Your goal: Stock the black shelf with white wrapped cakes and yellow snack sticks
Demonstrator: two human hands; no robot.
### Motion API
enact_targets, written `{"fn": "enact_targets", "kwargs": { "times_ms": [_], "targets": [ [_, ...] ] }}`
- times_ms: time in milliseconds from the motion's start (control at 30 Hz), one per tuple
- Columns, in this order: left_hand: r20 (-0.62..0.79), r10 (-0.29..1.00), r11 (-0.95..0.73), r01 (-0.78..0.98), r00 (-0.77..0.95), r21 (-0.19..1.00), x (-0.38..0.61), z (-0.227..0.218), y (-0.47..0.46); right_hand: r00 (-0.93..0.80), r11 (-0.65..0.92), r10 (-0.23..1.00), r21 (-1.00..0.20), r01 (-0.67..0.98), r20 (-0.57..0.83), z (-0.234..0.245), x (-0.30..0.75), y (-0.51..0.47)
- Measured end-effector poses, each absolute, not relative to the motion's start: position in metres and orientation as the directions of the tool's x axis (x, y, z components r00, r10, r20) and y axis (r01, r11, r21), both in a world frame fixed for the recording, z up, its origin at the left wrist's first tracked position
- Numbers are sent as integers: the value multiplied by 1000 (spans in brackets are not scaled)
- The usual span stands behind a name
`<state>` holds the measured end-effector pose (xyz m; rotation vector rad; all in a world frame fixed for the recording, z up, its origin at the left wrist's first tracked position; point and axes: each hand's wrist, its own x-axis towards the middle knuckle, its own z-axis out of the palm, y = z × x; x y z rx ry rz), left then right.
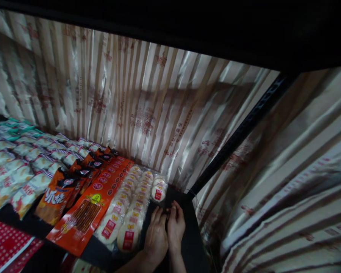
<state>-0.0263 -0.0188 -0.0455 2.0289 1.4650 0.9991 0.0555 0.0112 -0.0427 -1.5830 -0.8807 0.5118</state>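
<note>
Presently, left hand (155, 238) and right hand (176, 226) meet just beside the clear-wrapped round white cakes (130, 214); fingers (158, 215) curled, hold indiscernible. Avoid crushing the cakes.

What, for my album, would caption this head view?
Over a dark shelf, left hand and right hand meet beside rows of round white snack packs.

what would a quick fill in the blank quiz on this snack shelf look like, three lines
1. The left hand and the right hand lie close together, to the ____ of the round white packs.
2. The long flat pack on the other side of those round white packs is ____ in colour.
3. The sheet hanging behind the shelf is patterned with ____.

Missing words: right; orange; stripes
</note>
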Motion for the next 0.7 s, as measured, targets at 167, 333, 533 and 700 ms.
{"fn": "enact_targets", "kwargs": {
  "times_ms": [167, 333, 533, 700],
  "targets": [
    [388, 898, -433, 573, 207, 696, -46, -54, -46, 620, -2, 776, -983, 185, 116, -58, 42, -28],
    [501, 822, -564, 512, 270, 648, -68, -70, -69, 674, 50, 734, -996, 70, 84, -77, 24, -60],
    [500, 833, -552, 396, 236, 734, -103, -54, -118, 641, 43, 759, -991, 126, 115, -64, -14, -107],
    [374, 882, -455, 314, 287, 833, -153, -55, -168, 496, -80, 861, -937, 341, 107, -65, -58, -159]
  ]
}}
